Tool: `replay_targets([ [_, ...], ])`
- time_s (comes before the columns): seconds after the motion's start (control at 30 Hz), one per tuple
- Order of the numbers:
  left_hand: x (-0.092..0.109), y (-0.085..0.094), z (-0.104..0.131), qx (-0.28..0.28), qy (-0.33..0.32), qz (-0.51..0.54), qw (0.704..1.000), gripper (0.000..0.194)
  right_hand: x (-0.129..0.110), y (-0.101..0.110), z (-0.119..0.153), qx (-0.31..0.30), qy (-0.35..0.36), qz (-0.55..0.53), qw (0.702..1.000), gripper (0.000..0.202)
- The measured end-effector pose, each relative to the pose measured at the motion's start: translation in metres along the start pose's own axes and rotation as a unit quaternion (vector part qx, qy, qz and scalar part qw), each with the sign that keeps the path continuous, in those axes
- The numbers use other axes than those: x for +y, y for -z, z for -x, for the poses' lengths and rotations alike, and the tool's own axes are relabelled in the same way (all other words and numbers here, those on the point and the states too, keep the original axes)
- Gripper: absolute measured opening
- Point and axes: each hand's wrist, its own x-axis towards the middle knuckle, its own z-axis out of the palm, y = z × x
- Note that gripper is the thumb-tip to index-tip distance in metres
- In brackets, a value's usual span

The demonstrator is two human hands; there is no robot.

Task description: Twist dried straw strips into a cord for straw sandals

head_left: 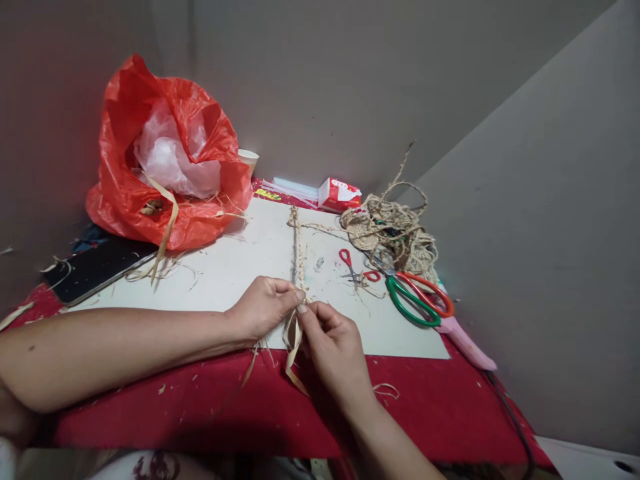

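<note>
A braided straw cord (pixel 299 253) runs down the middle of the white board (pixel 240 267). At its lower end my left hand (pixel 267 307) pinches the braid between thumb and fingers. My right hand (pixel 333 333) touches the same spot from the right, its thumb and forefinger closed on the straw. Loose flat strands (pixel 293 357) hang below the fingertips over the board's front edge. From the braid's upper part a thin cord leads right to a heap of coiled braid (pixel 395 230).
Left stands an open red plastic bag (pixel 170 160), with a black phone-like slab (pixel 100 267) before it. Small red scissors (pixel 355 270), large red-and-green-handled scissors (pixel 415 300) and a pink-handled tool (pixel 467 343) lie right. Behind are a red-white box (pixel 340 195) and a paper cup (pixel 249 159).
</note>
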Motion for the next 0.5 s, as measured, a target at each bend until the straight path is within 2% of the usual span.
replay_targets([
  [0.13, -0.005, 0.001, -0.001, -0.021, 0.002, 0.006, 1.0, 0.028, -0.009, 0.006, 0.008, -0.068, 0.01, 0.038, 0.997, 0.034],
  [0.17, -0.005, 0.001, -0.001, -0.025, -0.001, 0.005, 1.0, 0.028, -0.012, 0.01, 0.01, -0.049, 0.02, 0.05, 0.997, 0.033],
  [0.27, -0.002, 0.0, -0.001, -0.028, 0.0, 0.006, 1.0, 0.03, -0.021, 0.024, 0.009, 0.1, 0.089, 0.095, 0.986, 0.022],
  [0.3, 0.0, 0.0, 0.0, -0.029, 0.005, 0.009, 1.0, 0.03, -0.023, 0.028, 0.007, 0.121, 0.101, 0.102, 0.982, 0.021],
  [0.33, 0.002, 0.0, 0.0, -0.034, 0.012, 0.014, 0.999, 0.03, -0.024, 0.032, 0.004, 0.107, 0.097, 0.099, 0.985, 0.027],
  [0.37, 0.003, -0.001, 0.0, -0.041, 0.017, 0.021, 0.999, 0.03, -0.025, 0.034, 0.0, 0.063, 0.076, 0.084, 0.992, 0.034],
  [0.43, 0.005, -0.001, 0.0, -0.054, 0.024, 0.037, 0.998, 0.029, -0.024, 0.036, -0.01, -0.072, 0.007, 0.024, 0.997, 0.041],
  [0.5, 0.006, -0.001, 0.0, -0.073, 0.025, 0.045, 0.996, 0.028, -0.022, 0.035, -0.018, -0.192, -0.05, -0.038, 0.979, 0.034],
])
